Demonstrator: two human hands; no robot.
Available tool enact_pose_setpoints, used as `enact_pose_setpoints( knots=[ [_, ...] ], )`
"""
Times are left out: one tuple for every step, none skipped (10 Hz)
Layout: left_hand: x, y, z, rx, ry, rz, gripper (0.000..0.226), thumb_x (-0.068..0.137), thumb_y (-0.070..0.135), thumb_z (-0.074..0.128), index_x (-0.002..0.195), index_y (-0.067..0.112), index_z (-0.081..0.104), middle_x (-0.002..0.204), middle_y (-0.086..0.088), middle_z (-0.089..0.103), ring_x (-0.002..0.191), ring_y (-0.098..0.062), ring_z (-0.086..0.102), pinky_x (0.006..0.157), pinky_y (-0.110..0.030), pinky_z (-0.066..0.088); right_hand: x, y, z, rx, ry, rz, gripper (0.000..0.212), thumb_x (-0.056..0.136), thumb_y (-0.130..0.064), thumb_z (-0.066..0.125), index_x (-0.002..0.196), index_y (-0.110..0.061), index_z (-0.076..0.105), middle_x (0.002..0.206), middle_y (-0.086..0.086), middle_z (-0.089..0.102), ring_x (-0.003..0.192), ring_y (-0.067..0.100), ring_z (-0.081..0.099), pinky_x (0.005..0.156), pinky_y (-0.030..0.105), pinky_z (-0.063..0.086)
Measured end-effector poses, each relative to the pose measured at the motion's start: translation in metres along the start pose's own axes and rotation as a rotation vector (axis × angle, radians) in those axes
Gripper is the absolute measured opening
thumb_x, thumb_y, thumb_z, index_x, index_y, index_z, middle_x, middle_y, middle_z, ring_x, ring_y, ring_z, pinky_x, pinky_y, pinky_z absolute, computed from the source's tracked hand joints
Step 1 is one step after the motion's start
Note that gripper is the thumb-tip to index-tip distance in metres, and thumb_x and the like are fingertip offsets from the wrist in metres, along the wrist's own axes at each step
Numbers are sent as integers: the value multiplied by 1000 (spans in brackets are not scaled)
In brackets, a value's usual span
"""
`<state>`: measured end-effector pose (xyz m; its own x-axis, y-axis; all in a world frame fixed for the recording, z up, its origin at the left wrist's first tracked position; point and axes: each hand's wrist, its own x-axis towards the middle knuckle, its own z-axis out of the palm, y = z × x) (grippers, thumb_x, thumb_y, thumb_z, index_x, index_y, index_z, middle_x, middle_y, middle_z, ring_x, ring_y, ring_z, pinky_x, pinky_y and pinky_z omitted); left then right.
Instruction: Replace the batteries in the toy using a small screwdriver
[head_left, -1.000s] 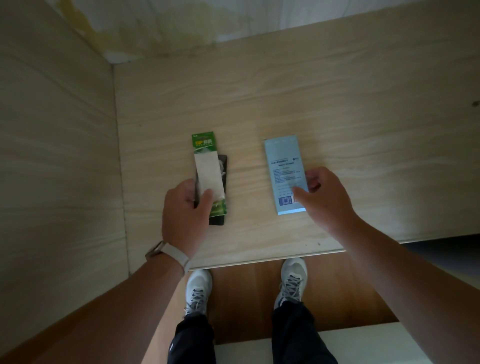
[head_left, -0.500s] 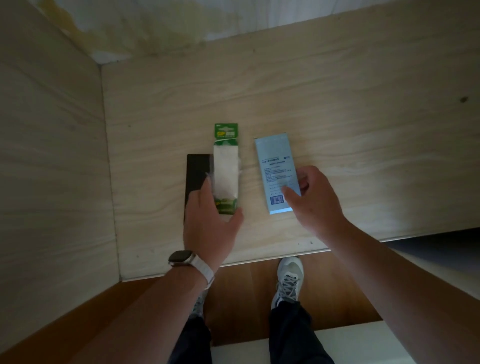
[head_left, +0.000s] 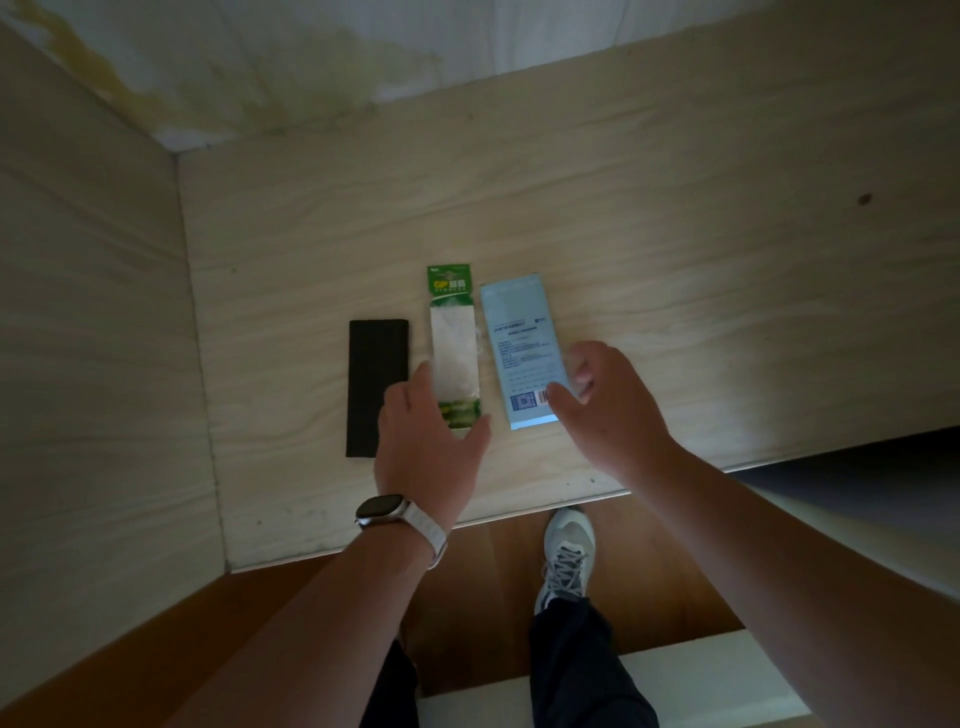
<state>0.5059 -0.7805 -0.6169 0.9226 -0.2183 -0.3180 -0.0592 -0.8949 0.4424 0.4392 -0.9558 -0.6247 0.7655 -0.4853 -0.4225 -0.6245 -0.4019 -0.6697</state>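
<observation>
- The battery pack (head_left: 453, 338), green card at the top and clear blister below, lies flat on the wooden table (head_left: 675, 260), between the other two items. It looks sealed, so I'd say the new cells are not out yet.
- Just to its left lies a flat black oblong (head_left: 376, 387). It may be the toy or a case, and in this dim light I can't tell which. No open hatch or screw shows on it.
- Just to the right of the pack lies a pale blue printed packet (head_left: 519, 343), also flat and closed. It may hold the screwdriver, but none is in sight.
- The left hand (head_left: 428, 441) is spread, fingers straight, over the pack's lower end. It is on it or just above, gripping nothing.
- The right hand (head_left: 608, 410) hangs loosely curved over the blue packet's near right corner, thumb at the edge. It does not seem to have hold of it.
- My reading: things are only laid out, and unscrewing, swapping and closing are all yet to do.
- A watch (head_left: 382, 509) sits on the left wrist, and a grey shoe (head_left: 569, 545) shows on the floor below the table edge.
</observation>
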Motion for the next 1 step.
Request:
enact_pose_setpoints(
  knots=[
    [-3,6,-24,-37,86,72,71,80,38,78,141,15,48,126,-6,53,114,-22,51,80,-28,39,-12,-11,-18,-40,20,-45,40,93,-34,61,130,-22,52,109,-6,52,96,13,57,80,32,50]
  ],
)
